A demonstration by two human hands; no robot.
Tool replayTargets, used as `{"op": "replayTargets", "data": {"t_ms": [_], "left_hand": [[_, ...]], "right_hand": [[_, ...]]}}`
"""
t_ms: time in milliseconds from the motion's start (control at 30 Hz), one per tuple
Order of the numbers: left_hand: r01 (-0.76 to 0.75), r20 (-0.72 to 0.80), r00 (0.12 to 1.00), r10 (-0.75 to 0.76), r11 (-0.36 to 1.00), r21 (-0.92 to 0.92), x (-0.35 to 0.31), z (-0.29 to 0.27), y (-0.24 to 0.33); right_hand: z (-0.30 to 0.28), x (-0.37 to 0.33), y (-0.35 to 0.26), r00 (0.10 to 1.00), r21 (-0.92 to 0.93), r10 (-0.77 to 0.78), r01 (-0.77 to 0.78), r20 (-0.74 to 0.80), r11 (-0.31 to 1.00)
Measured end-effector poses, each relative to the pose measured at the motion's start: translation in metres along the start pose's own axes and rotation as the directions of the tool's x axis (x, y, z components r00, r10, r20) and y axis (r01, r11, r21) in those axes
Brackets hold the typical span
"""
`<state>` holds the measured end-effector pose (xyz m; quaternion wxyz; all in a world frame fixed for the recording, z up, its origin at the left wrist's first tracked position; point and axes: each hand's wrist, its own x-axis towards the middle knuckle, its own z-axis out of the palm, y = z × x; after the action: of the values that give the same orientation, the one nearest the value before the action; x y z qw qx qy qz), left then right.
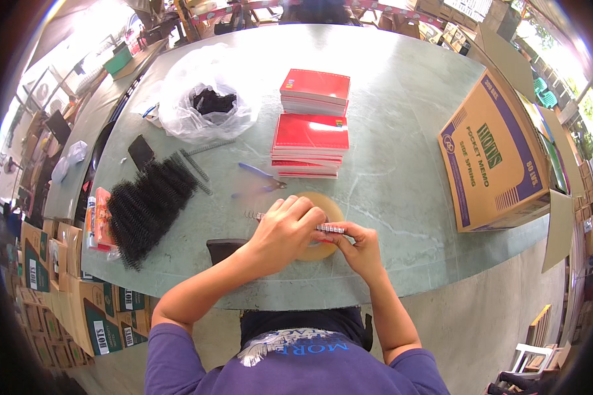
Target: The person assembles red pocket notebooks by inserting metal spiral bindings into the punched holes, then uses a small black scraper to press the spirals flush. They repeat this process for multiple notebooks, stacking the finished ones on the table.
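Both hands are together near the table's front edge, over a small memo pad seen edge-on, with a row of coil loops along its spine. My left hand is closed on the pad from above, and a thin dark wire coil pokes out past its fingers to the left. At the pad's right end, my right hand pinches it between thumb and fingers. Beneath the hands lies a round yellowish disc, partly hidden. Blue-handled cutting pliers rest just beyond the left hand.
Two stacks of red-covered pads stand ahead. At left lie a heap of black wire coils, a plastic bag with dark contents and a red packet. A large open cardboard box occupies the right. Near my left forearm sits a dark object.
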<state>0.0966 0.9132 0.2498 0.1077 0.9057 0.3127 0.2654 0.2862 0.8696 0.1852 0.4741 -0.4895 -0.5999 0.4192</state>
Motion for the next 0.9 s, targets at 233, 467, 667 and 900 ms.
{"op": "replayTargets", "data": {"t_ms": [233,467,667,900], "left_hand": [[-0.113,-0.06,0.992,0.107,0.988,-0.101,0.012,0.02,0.011],[-0.13,-0.069,0.991,0.118,0.969,-0.211,0.013,0.026,0.01],[-0.198,-0.115,0.977,0.178,0.96,-0.199,0.013,0.028,0.005],[-0.174,-0.149,0.977,0.149,0.97,-0.17,0.007,0.03,0.01]], "right_hand": [[-0.001,-0.002,0.002,0.998,-0.165,-0.043,0.035,-0.043,0.986],[0.001,-0.007,0.006,0.998,-0.15,-0.038,0.029,-0.059,0.988],[0.001,-0.005,-0.001,0.998,-0.2,-0.03,0.018,-0.054,0.98],[-0.002,-0.01,-0.005,0.969,-0.383,-0.236,0.194,-0.068,0.903]]}}
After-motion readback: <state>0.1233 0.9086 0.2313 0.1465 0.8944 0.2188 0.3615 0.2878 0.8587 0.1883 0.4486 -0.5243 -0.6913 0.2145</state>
